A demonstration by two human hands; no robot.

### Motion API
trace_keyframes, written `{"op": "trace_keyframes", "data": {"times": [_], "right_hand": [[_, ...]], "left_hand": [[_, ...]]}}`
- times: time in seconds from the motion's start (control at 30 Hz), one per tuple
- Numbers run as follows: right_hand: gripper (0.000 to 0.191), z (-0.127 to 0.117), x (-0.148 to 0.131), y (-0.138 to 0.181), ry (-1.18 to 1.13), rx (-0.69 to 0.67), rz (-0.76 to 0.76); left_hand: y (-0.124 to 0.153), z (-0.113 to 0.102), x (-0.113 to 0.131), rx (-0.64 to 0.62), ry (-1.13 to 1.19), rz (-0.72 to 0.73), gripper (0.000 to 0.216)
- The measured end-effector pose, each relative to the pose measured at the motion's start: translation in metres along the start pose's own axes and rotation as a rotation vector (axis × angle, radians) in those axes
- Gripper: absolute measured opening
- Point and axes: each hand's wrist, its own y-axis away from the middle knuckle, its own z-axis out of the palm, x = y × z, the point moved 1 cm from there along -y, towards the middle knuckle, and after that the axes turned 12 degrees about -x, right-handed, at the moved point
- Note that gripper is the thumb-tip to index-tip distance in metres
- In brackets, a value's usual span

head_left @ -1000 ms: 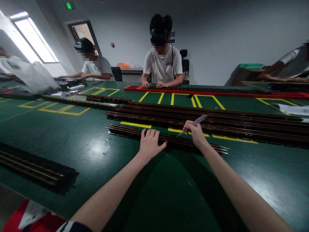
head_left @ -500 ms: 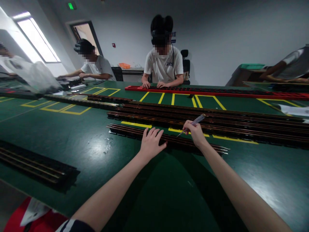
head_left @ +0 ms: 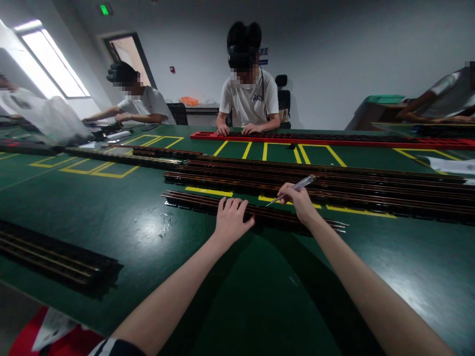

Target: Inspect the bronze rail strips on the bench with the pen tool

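A long black strip with copper-coloured rods lies across the green table in front of me, with bare silvery rod ends at its right. My left hand grips its middle, fingers bent over the far side and thumb at the near side. In my right hand is a screwdriver with a clear handle, held slanting like a pen. Its thin shaft points down-left, and the tip is at the strip, just right of my left hand. Whether the tip touches the strip I cannot tell.
Behind the strip lie several similar long strips side by side. Another dark bundle of strips sits at the left. A long red tray runs along the far side, where a co-worker has both hands. Yellow tape marks the green table.
The screwdriver tip has shifted slightly left along the strip, with my right hand. My left fingers have come closer together over the strip. The strip appears moved slightly left.
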Motion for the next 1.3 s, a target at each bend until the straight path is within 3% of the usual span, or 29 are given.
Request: {"op": "trace_keyframes", "data": {"times": [0.73,1.3], "right_hand": [[0.018,0.0006,0.0064,-0.0003,0.043,-0.068,0.026],[0.022,0.0016,0.0037,-0.0014,0.048,-0.060,0.025]], "left_hand": [[-0.0009,-0.0015,0.0017,0.004,0.013,-0.053,0.029],[-0.0002,-0.0007,0.0020,-0.015,-0.014,0.016,0.032]]}}
